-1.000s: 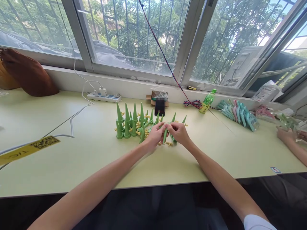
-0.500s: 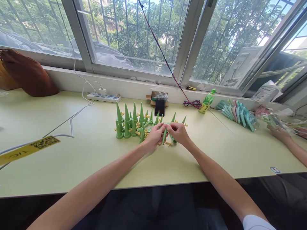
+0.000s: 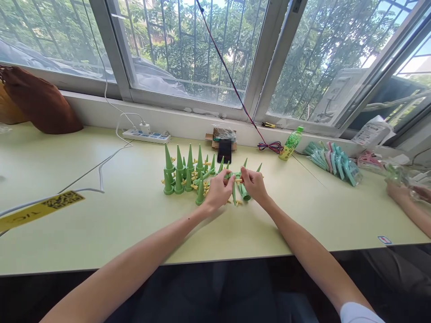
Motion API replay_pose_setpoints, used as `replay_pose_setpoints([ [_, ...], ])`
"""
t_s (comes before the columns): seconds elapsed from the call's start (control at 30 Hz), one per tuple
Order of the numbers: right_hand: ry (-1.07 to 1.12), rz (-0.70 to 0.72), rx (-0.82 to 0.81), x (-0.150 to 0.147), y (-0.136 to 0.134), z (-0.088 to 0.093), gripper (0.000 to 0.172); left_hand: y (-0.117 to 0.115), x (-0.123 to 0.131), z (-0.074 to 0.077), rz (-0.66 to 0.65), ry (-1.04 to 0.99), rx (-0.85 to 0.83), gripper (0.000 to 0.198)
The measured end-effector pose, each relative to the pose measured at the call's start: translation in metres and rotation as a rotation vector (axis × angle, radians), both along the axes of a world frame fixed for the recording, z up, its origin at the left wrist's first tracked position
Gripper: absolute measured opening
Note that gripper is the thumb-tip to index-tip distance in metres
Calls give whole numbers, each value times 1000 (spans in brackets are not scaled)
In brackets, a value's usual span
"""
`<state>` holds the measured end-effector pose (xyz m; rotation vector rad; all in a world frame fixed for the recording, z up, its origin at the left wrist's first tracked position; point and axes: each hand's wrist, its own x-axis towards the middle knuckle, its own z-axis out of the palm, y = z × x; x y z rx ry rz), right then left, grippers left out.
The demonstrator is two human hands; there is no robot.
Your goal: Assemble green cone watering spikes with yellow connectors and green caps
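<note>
My left hand [image 3: 219, 192] is closed around a green plastic cone [image 3: 234, 196], whose narrow tip points down toward me. The cone's wide end is mostly hidden by my fingers. My right hand [image 3: 255, 185] is closed in a pinch at a small yellow T-shaped piece [image 3: 238, 181], which lies across the cone between both hands. Left of my hands, several green cones [image 3: 178, 181] stand upright in rows, with yellow pieces sticking out of their sides. Another green cone [image 3: 245, 193] lies beside my right hand, and a loose yellow piece [image 3: 239, 203] rests on the table below.
Behind the cones are a black phone [image 3: 224, 151] and a small cardboard box [image 3: 209, 136]. A green drink bottle [image 3: 291, 143] leans near bundled wires [image 3: 271, 146]. A power strip [image 3: 155, 137] lies at back left; bagged pastel items [image 3: 336, 163] and another person's hand [image 3: 399, 190] are at right.
My hands have drawn slightly apart, and the yellow piece now shows between them. The cone's tip has shifted slightly right. The other person's hand has moved right.
</note>
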<state>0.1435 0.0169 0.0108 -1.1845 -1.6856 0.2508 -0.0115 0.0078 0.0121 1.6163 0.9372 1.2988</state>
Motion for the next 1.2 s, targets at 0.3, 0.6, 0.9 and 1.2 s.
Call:
replay_pose_setpoints([
  [0.3,-19,-44,13,0,-2,2,64,4,-2,-10,46,220,89,9],
  [0.6,-38,-22,8,-2,-3,1,62,10,-5,-21,69,417,169,10],
  [0.9,-53,7,2,-2,-3,0,58,1,-6,-12,83,683,162,25],
  [1.2,-47,36,-18,-3,-4,1,58,-14,0,-2,-45,655,418,19],
])
